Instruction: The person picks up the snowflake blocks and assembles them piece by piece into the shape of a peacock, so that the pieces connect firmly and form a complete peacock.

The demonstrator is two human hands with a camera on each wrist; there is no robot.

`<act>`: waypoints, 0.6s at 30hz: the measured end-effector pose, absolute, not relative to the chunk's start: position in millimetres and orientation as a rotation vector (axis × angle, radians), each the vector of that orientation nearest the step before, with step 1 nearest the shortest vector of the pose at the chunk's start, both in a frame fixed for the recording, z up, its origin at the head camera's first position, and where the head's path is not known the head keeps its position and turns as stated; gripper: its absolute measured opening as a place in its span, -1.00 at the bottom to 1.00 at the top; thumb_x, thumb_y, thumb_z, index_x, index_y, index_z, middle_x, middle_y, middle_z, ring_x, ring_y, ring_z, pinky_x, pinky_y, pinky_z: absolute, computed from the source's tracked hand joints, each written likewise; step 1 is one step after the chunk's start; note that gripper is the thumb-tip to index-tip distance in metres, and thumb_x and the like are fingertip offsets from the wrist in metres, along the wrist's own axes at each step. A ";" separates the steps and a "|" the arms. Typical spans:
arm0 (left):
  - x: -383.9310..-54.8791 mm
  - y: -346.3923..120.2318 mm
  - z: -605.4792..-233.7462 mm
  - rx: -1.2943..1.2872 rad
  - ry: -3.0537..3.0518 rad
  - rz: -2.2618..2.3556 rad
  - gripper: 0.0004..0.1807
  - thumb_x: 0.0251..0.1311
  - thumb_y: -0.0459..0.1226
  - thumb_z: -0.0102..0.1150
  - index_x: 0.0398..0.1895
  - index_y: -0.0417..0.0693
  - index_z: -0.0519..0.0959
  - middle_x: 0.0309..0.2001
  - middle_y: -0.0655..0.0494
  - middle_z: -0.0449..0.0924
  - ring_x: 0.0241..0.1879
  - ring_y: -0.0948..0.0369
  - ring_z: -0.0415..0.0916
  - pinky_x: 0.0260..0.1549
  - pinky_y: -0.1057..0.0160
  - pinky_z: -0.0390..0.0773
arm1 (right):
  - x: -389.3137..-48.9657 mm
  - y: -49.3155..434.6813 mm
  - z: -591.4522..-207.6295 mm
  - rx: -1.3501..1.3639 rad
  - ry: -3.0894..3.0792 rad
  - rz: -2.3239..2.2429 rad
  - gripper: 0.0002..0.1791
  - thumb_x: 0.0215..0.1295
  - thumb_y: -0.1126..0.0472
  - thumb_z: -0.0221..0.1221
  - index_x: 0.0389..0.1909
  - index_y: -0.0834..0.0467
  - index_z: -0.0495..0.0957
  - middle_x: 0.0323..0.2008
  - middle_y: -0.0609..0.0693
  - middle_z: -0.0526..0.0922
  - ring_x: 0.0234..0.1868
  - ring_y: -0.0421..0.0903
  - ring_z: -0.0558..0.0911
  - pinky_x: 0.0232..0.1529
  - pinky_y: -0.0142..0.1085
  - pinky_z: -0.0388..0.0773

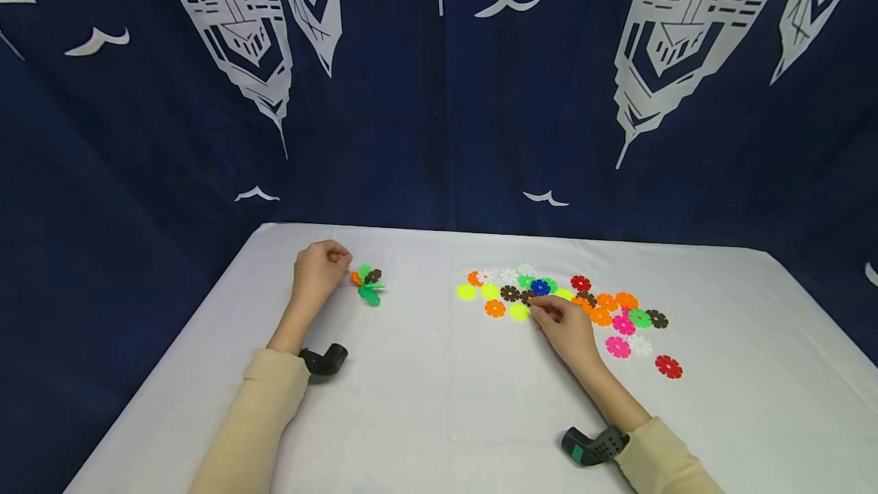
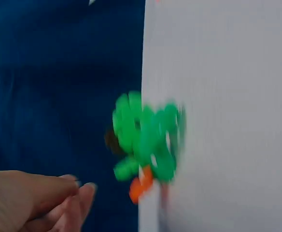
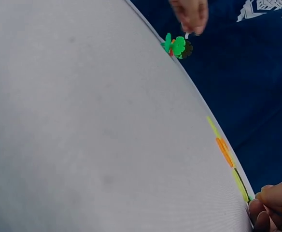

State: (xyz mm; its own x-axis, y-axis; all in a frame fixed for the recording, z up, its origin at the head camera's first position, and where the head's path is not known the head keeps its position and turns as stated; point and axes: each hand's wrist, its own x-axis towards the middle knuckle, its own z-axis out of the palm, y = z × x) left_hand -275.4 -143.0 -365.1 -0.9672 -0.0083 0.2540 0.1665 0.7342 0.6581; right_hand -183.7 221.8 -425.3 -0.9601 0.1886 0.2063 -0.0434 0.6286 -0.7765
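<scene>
A small cluster of joined flower-shaped plastic discs [image 1: 369, 287], green with orange and brown, sits at the left of the white-covered table. Just left of it is my left hand [image 1: 321, 271], thumb and finger brought together; whether they pinch a thin piece is unclear. In the left wrist view the cluster [image 2: 148, 137] is blurred, apart from the left fingertips [image 2: 87, 191]. My right hand [image 1: 565, 326] reaches into loose discs, its fingertips at a brown disc [image 1: 527, 297]. In the right wrist view its curled fingers [image 3: 276, 195] hide what they touch.
Loose discs spread across the right centre, including orange ones [image 1: 607, 302], a blue one [image 1: 540, 287], pink ones [image 1: 618, 347] and a red one [image 1: 668, 367] nearest the front. A dark blue curtain [image 1: 411, 136] with white prints hangs behind the table [image 1: 411, 402].
</scene>
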 end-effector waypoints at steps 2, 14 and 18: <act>-271.2 -120.8 -361.6 -0.197 -2.543 -1.084 -0.95 0.08 -0.41 0.25 -0.43 -0.27 0.64 -0.56 0.02 0.58 -0.55 0.12 0.53 -0.49 0.18 0.49 | -182.9 222.2 -424.3 -0.135 -2.583 1.272 -0.80 0.29 0.27 0.18 -0.15 0.28 0.63 -0.45 0.04 0.59 -0.50 -0.08 0.47 -0.56 -0.45 0.44; -276.1 -10.0 -412.7 -0.539 -2.798 -1.450 -0.65 -0.01 -0.30 0.40 -0.12 -0.24 0.64 -0.42 0.13 0.53 -0.40 0.22 0.40 -0.37 0.35 0.45 | -189.3 220.9 -424.0 -0.186 -2.639 1.411 -0.75 0.26 0.18 0.22 -0.09 0.20 0.65 -0.17 0.13 0.61 -0.43 -0.04 0.50 -0.48 -0.39 0.47; -283.5 -5.3 -420.2 -0.628 -2.769 -1.269 -0.65 -0.10 -0.26 0.46 -0.17 -0.14 0.68 -0.41 0.17 0.50 -0.36 0.22 0.40 -0.32 0.33 0.42 | -194.6 219.4 -421.1 -0.199 -2.701 1.309 -0.76 0.20 0.18 0.27 -0.13 0.15 0.68 -0.15 0.12 0.60 -0.22 0.05 0.51 -0.25 -0.20 0.47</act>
